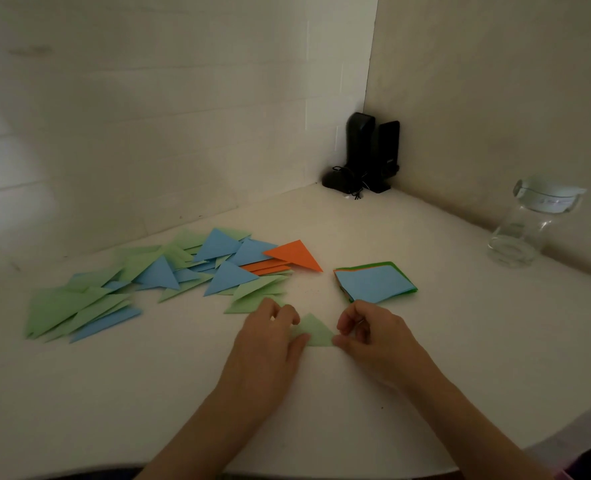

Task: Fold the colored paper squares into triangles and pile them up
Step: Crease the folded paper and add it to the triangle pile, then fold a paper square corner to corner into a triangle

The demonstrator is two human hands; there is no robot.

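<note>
Green triangle (pixel 313 332) flat on bench (pixel 408 358), between my hands. Left hand (pixel 270 341) fingers pinch its left corner; right hand (pixel 370 336) fingers pinch the right.

Green triangle (pixel 313 332) partly under hands

white table (pixel 373 410) | folded triangles (pixel 155 275) | paper squares (pixel 373 282) | glass jar (pixel 526 230)

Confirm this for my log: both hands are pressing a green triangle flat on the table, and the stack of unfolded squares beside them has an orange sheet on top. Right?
Not quite. The head view shows the stack of unfolded squares topped by a blue sheet, not orange. The rest holds: left hand and right hand are on the green triangle on the table.
</note>
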